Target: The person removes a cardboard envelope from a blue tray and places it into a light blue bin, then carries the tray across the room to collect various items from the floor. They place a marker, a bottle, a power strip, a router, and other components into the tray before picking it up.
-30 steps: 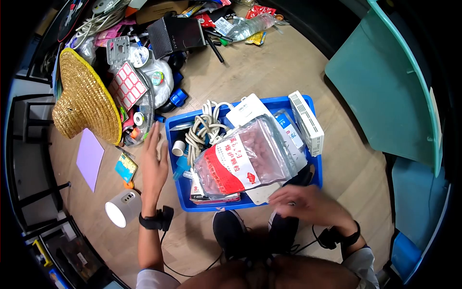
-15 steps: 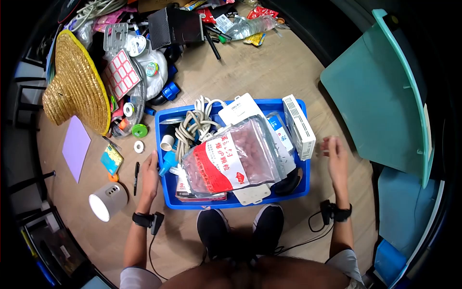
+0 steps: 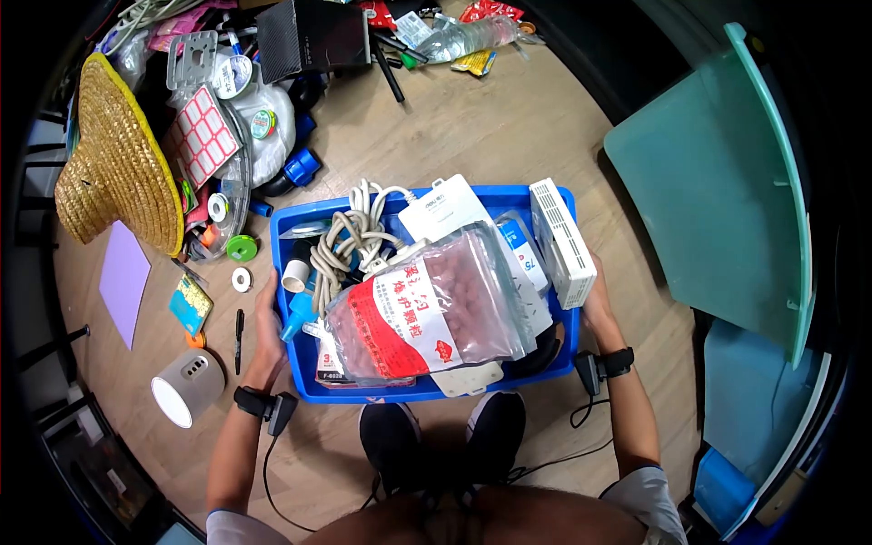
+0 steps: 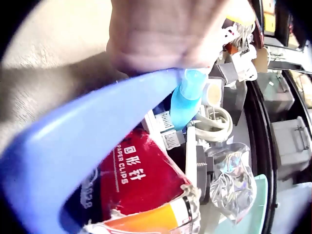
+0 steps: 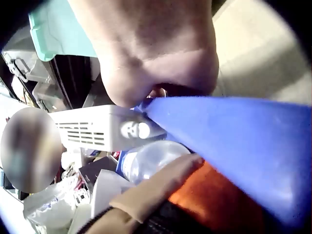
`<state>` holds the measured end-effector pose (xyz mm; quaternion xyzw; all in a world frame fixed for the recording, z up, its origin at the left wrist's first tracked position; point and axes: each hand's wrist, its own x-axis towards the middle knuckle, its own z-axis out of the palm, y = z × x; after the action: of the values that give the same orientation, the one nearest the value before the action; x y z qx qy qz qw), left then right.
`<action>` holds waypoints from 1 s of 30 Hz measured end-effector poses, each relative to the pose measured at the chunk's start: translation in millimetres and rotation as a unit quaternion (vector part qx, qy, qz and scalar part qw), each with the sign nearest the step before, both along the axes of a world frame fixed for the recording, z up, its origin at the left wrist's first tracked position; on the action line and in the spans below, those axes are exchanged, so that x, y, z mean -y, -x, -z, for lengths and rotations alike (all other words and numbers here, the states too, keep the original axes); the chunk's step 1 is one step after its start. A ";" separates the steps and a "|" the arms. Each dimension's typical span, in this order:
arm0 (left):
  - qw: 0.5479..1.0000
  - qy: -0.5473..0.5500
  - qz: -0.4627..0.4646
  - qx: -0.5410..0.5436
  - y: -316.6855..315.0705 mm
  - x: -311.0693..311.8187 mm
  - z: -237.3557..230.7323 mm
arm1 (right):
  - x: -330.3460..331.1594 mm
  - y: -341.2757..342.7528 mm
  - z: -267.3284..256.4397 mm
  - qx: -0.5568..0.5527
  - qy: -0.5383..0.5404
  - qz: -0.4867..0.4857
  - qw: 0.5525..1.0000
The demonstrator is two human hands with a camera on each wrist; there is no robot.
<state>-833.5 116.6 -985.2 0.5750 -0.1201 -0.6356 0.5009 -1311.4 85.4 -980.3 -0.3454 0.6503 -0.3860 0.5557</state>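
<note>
In the head view a blue bin (image 3: 327, 395) stands on the floor, filled with mixed items. On top lies a clear bag of reddish pellets (image 3: 468, 300) with a red and white label. My left hand (image 3: 268, 336) grips the bin's left side; in the left wrist view that hand (image 4: 165, 36) is at the rim (image 4: 97, 122), its fingertips hidden. At the right side my right hand (image 3: 595, 304) holds the rim, partly hidden by a white vented box (image 3: 563, 245). The right wrist view shows this hand (image 5: 161, 58) against the blue rim (image 5: 234, 126), beside that box (image 5: 87, 129).
A straw hat (image 3: 127, 154) and a pile of loose things lie at the upper left. Left of the bin are a white cylinder (image 3: 189, 386), a black marker (image 3: 239, 341) and a purple sheet (image 3: 124, 283). A green plastic panel (image 3: 718, 182) stands at the right; shoes (image 3: 495, 436) are below the bin.
Both hands have come to the bin's sides, the right one moving out from the front edge and then in against the right side. The view has shifted, with the bin appearing further left.
</note>
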 end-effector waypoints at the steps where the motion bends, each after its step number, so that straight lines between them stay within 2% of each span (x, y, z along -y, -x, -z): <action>1: 0.997 0.029 0.036 0.056 -4.2 -1.7 4.6 | 1.2 -2.3 2.9 -0.011 0.024 0.009 1.000; 4: 0.999 -0.001 0.043 0.032 0.5 1.4 -5.1 | 0.8 -4.0 6.0 -0.036 0.008 0.048 0.998; 9: 0.998 -0.010 0.029 0.046 -3.3 -0.3 1.1 | 2.2 -3.2 9.4 -0.062 0.044 0.027 0.997; 12: 0.999 -0.010 0.021 0.041 -5.9 -5.7 2.9 | 3.3 -3.4 1.2 -0.023 0.022 0.025 0.999; 15: 0.998 -0.009 -0.003 0.060 -2.6 -10.0 -11.5 | 8.9 -3.9 -0.5 -0.028 0.051 0.022 0.998; 16: 0.998 -0.011 0.007 0.061 -9.4 -14.5 -12.5 | 10.5 -5.1 -6.7 -0.019 0.054 0.020 0.998; 19: 0.997 -0.041 -0.060 0.041 -19.6 -28.0 -17.3 | 17.2 -15.2 -30.2 -0.030 0.043 0.019 0.998; 20: 0.999 -0.002 -0.018 0.050 -24.8 -31.8 -24.3 | 17.4 -17.4 -37.7 -0.040 0.044 0.015 0.998; 22: 0.998 -0.007 -0.058 0.038 -20.9 -35.5 -46.2 | 21.6 -17.6 -50.9 -0.050 0.027 -0.001 0.998; 24: 0.998 0.006 -0.048 0.035 -28.4 -43.1 -66.7 | 26.4 -30.7 -77.0 -0.086 0.069 -0.027 0.994; 26: 0.992 -0.002 -0.116 0.044 -39.3 -51.8 -79.0 | 29.1 -42.7 -110.3 -0.096 0.067 -0.036 0.992; 27: 0.993 -0.006 -0.121 0.017 -44.5 -57.3 -91.0 | 29.5 -48.2 -126.4 -0.103 0.074 -0.043 0.991; 28: 0.993 0.001 -0.102 0.054 -48.4 -62.3 -104.7 | 29.2 -52.5 -139.6 -0.102 0.065 -0.048 0.992; 30: 0.995 -0.010 -0.083 0.052 -51.5 -69.6 -137.8 | 24.9 -59.7 -172.7 -0.085 0.043 -0.036 0.995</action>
<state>-782.0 186.2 -847.4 0.6200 -0.0913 -0.5621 0.5397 -1251.7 60.5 -807.6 -0.4235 0.6650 -0.3626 0.4969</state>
